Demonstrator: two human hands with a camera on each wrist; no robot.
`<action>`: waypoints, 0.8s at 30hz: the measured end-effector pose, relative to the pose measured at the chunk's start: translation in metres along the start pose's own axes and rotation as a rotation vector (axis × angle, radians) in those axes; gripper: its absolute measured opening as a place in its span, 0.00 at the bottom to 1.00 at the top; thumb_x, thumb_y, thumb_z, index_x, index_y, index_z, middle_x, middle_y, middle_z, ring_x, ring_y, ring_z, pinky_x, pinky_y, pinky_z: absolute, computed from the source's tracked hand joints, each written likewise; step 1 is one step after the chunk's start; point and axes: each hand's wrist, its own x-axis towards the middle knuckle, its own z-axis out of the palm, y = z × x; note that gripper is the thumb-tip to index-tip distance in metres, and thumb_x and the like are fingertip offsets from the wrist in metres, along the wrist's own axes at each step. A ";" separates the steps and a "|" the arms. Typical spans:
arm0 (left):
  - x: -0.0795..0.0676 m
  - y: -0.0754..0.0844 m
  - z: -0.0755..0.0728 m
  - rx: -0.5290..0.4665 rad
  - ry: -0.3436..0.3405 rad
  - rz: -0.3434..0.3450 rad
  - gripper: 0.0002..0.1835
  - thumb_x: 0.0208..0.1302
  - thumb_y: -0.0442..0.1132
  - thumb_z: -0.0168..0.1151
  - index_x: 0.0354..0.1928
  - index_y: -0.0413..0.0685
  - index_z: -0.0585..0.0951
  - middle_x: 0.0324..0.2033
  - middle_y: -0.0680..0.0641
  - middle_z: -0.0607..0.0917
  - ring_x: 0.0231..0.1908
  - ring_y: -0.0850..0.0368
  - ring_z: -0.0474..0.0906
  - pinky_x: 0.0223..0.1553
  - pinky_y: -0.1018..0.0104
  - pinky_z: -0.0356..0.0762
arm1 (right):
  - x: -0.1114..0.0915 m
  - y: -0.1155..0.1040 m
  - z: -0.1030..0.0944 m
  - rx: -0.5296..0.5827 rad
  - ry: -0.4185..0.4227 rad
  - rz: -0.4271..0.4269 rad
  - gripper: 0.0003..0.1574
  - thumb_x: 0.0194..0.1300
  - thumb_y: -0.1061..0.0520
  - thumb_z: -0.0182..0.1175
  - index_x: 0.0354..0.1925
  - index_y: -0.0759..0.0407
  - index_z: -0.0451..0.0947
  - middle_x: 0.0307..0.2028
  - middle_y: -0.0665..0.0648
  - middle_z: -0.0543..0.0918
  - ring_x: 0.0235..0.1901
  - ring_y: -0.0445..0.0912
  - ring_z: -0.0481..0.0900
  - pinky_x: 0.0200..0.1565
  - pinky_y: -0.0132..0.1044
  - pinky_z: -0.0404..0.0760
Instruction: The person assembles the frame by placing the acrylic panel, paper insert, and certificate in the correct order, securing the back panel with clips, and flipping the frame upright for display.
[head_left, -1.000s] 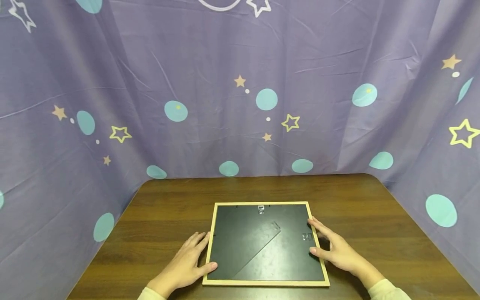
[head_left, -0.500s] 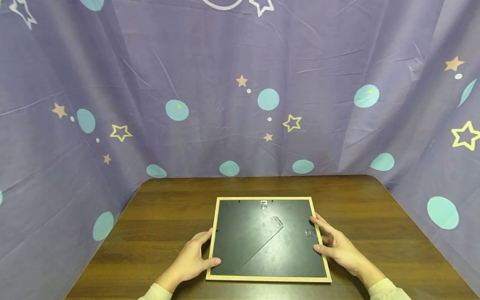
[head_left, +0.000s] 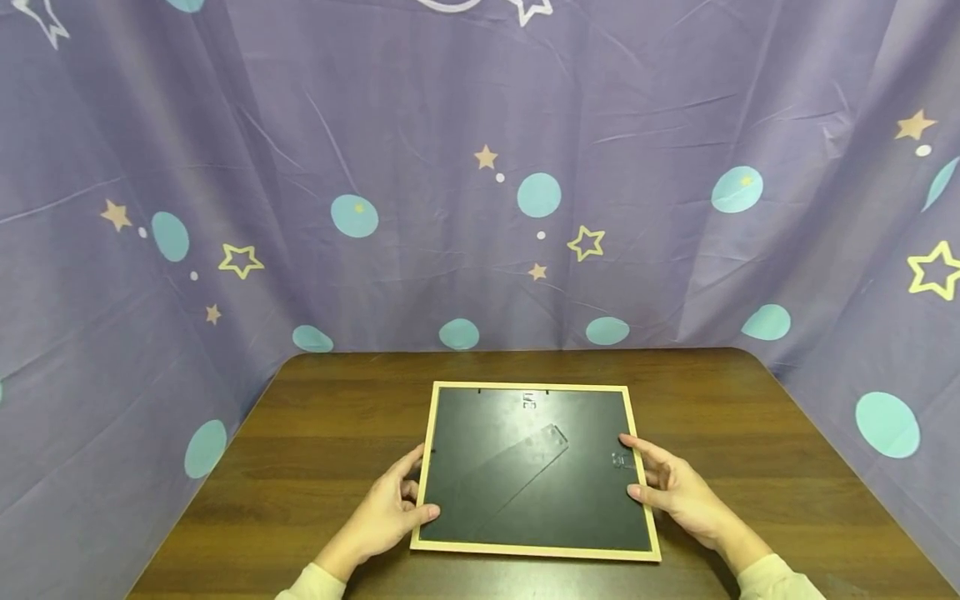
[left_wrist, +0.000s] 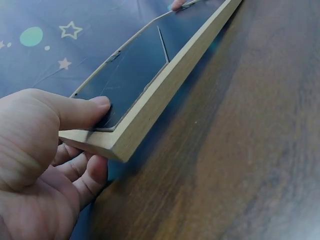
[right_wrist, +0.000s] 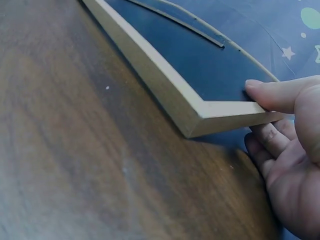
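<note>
A picture frame (head_left: 487, 500) with a pale wooden border shows its black backing, with a stand leg (head_left: 525, 454) and small metal hangers on it. My left hand (head_left: 386, 508) grips the frame's left side, thumb on the backing and fingers curled beneath, as the left wrist view shows at the wooden corner (left_wrist: 120, 145). On the opposite side my right hand (head_left: 686, 500) holds the border, its thumb (right_wrist: 270, 95) on top and other fingers underneath. The frame tilts, its far edge raised over the table.
The brown wooden table (head_left: 315, 417) extends around the frame on all sides. Behind it and at both sides hangs a purple curtain (head_left: 420, 275) printed with stars and teal dots.
Both hands have closed their fingers under the frame's sides. The frame has lifted at its far edge, which now sits higher in the head view.
</note>
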 end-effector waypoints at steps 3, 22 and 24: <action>0.000 0.001 0.000 -0.019 0.002 -0.005 0.52 0.56 0.36 0.70 0.75 0.43 0.46 0.64 0.36 0.62 0.25 0.62 0.75 0.31 0.70 0.79 | 0.000 -0.001 0.001 -0.062 0.048 0.005 0.50 0.63 0.66 0.61 0.75 0.55 0.46 0.69 0.71 0.58 0.55 0.50 0.77 0.48 0.43 0.80; 0.007 0.014 -0.003 0.248 0.240 0.074 0.55 0.51 0.32 0.73 0.76 0.53 0.49 0.63 0.43 0.66 0.29 0.58 0.74 0.28 0.69 0.79 | 0.025 -0.029 0.008 -0.633 0.223 -0.182 0.54 0.55 0.56 0.72 0.73 0.43 0.55 0.69 0.59 0.63 0.40 0.44 0.81 0.30 0.34 0.81; 0.011 0.015 -0.004 0.270 0.268 0.100 0.54 0.51 0.30 0.73 0.76 0.53 0.50 0.63 0.42 0.66 0.31 0.57 0.74 0.29 0.70 0.79 | 0.029 -0.031 0.007 -0.683 0.250 -0.197 0.53 0.54 0.57 0.72 0.72 0.42 0.57 0.67 0.56 0.66 0.39 0.43 0.81 0.28 0.34 0.80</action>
